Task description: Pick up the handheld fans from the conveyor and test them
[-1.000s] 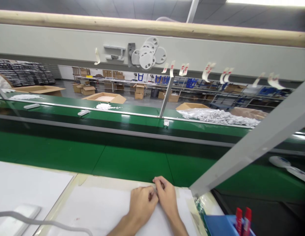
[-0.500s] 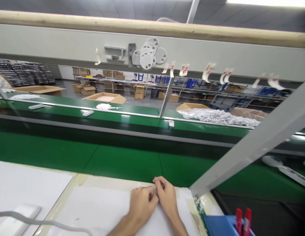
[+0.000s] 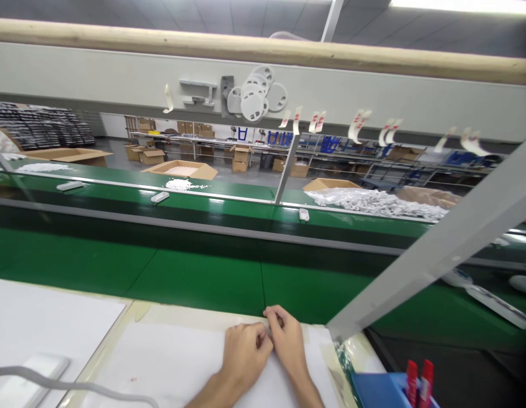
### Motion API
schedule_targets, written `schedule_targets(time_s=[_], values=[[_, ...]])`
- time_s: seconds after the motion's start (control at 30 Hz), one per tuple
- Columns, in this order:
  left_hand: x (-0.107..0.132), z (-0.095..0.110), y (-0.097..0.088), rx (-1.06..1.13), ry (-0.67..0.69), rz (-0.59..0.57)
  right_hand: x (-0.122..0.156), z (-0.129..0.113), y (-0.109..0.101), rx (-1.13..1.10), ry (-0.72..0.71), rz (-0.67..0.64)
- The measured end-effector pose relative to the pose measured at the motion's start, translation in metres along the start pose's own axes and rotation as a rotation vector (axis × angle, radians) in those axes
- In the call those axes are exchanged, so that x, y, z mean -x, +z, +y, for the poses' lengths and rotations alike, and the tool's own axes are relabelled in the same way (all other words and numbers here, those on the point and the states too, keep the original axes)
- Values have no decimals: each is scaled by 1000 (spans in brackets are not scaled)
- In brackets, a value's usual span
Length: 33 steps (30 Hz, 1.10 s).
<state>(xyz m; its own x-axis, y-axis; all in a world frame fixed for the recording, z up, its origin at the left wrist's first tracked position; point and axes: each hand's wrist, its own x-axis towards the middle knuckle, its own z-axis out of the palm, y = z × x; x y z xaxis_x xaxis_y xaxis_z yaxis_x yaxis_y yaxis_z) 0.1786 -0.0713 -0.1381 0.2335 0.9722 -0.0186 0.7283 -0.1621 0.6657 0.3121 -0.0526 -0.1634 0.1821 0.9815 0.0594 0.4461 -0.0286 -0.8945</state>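
My left hand (image 3: 244,352) rests on the white work surface (image 3: 173,351), its fingers curled into a loose fist. Beside it my right hand (image 3: 287,338) lies closed near the surface's far edge, thumb and forefinger together, wrist on the white covering. The two hands touch or nearly touch at the thumbs. I see nothing held in either one; the insides of the palms are hidden. Just past the fingertips runs a green conveyor belt (image 3: 203,277).
A slanted metal post (image 3: 415,249) stands right of my hands. Red markers (image 3: 424,382) stand in a blue bin (image 3: 377,391). A grey cable (image 3: 76,385) crosses at left. White devices (image 3: 160,197) ride the far belt; another white device (image 3: 500,306) lies on the near belt, right.
The far belt's white devices have shifted right. The near belt's seams and the white device at right have shifted left. Both hands have stayed still.
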Motion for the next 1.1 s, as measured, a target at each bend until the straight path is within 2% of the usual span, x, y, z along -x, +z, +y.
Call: schedule_targets(time_s=[1.1], values=[[1,2,-3,-37,-5,-24,1,-2,0,-4,-21,16]])
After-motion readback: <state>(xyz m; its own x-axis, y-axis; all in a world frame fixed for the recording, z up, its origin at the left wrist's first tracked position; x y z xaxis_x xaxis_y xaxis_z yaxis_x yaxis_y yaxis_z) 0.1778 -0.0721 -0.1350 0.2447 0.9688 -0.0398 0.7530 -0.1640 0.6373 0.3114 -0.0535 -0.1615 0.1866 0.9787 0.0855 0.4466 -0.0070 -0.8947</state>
